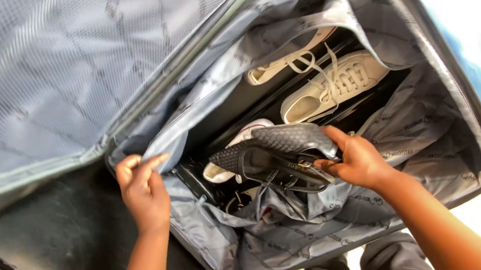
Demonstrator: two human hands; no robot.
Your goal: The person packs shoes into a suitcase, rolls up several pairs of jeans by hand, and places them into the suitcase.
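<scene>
Inside suitcase (470, 121), right hand (360, 162) gripping sandal (279, 145)

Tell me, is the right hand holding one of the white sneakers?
No, the right hand grips a dark woven shoe, while the white sneakers lie untouched deeper in the suitcase.

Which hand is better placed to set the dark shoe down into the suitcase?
Right, probably. The right hand already grips the dark woven shoe over the open compartment, while the left hand is occupied pinching the grey lining.
</scene>
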